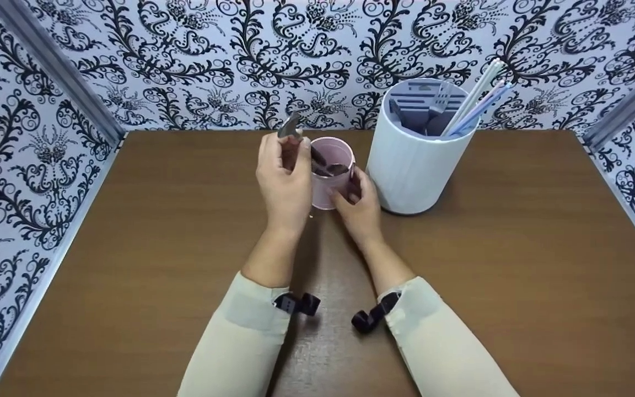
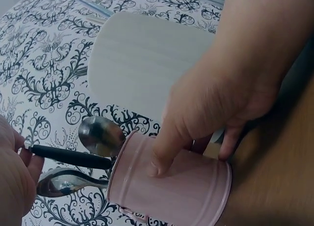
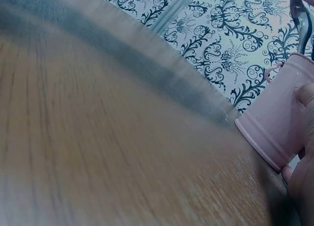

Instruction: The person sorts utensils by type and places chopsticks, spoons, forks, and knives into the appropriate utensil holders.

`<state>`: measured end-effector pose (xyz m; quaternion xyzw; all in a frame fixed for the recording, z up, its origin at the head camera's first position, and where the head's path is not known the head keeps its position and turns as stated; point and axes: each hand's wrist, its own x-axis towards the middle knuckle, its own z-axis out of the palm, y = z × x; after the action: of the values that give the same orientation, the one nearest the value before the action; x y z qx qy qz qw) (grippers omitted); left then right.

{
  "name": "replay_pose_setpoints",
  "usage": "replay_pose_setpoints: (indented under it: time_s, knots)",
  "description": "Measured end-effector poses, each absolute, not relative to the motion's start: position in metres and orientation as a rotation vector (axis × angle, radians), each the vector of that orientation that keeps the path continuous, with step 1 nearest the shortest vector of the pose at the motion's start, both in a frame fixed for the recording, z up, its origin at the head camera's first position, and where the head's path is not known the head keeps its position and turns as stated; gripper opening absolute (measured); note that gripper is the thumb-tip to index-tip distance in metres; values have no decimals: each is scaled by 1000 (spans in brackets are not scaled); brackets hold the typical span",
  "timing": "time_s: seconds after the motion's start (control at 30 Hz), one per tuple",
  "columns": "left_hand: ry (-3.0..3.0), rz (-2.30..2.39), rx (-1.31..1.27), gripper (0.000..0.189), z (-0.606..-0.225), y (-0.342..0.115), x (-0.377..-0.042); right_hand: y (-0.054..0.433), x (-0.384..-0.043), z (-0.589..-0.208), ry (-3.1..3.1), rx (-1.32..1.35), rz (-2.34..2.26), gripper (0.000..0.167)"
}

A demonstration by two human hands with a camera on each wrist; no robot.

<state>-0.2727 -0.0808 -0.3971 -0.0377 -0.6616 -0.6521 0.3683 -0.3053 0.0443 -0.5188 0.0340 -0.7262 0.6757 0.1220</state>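
Observation:
A small pink bucket (image 1: 323,190) with a side loop stands on the table, spoons sticking out of its mouth. My right hand (image 1: 360,208) grips the bucket from the right, thumb on its near wall. At the bucket's left rim, my left hand (image 1: 284,184) pinches a black-handled piece of cutlery (image 1: 289,127) by its shiny metal end. Its black handle (image 2: 71,156) points down into the bucket in the left wrist view; the fingers hide what kind it is. One spoon (image 2: 100,136) shows its bowl beside that handle, and another shiny spoon (image 2: 66,182) lies below it.
A tall white utensil holder (image 1: 419,171) stands close to the right of my right hand. In it are a fork (image 1: 440,99), dark utensils and several pale sticks (image 1: 477,102). Behind the brown table (image 1: 146,264) rises a patterned wall (image 1: 185,66).

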Motion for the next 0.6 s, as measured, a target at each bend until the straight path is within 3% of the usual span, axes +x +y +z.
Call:
replay_pose_setpoints:
  time_s: [0.6]
  knots:
    - [-1901, -1538, -73, 13, -436, -69, -283, 45, -306, -520, -2162, 96, 1926, 70]
